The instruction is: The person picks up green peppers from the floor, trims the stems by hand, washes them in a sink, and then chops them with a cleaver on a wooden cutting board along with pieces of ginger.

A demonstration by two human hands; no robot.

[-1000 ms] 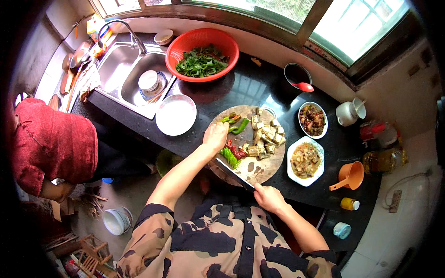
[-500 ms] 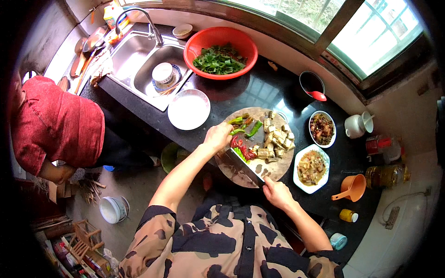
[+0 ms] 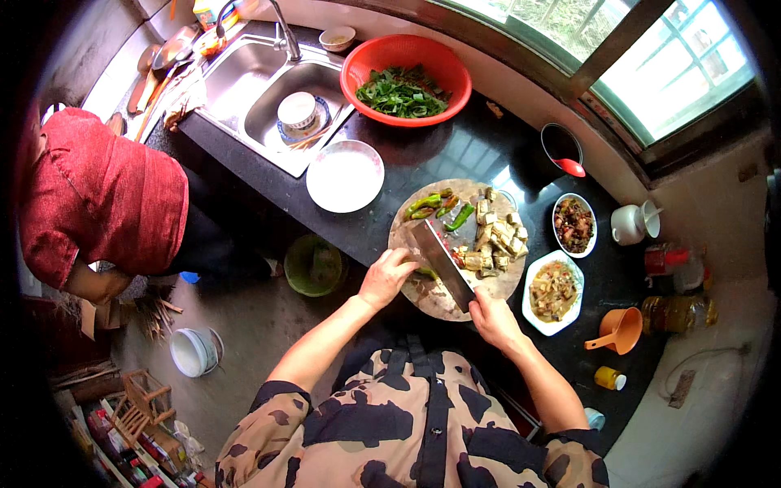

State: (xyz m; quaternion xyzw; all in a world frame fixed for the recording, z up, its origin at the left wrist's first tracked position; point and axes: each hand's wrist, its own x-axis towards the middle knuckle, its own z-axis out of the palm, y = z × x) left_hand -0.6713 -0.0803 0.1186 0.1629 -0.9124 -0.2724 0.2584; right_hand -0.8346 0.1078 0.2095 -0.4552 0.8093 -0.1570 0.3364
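My right hand (image 3: pixel 494 321) grips the handle of a cleaver (image 3: pixel 443 267), its broad blade slanting across a round wooden chopping board (image 3: pixel 409 236). Close to the blade's left side, my left hand (image 3: pixel 387 279) pinches a green chili pepper (image 3: pixel 427 273) at the board's near left edge. Several whole green peppers (image 3: pixel 429 205) lie at the far left of the board, with another bright green pepper (image 3: pixel 461 216) beside them. A heap of pale chunks with darker skin (image 3: pixel 500 236) covers the right side. The blade partly hides chopped red pepper.
A white plate (image 3: pixel 345 176), a red colander of greens (image 3: pixel 464 85) and a double sink (image 3: pixel 281 154) lie leftward and beyond. Two dishes of food (image 3: pixel 574 225) (image 3: pixel 555 291), an orange ladle (image 3: pixel 620 331) and a black bowl (image 3: pixel 561 140) stand right. A person in red (image 3: pixel 114 191) is at left.
My left hand has come back from the whole peppers to the board's near left edge with a green pepper. The cleaver has shifted over the chopped red pieces. The view has shifted slightly.
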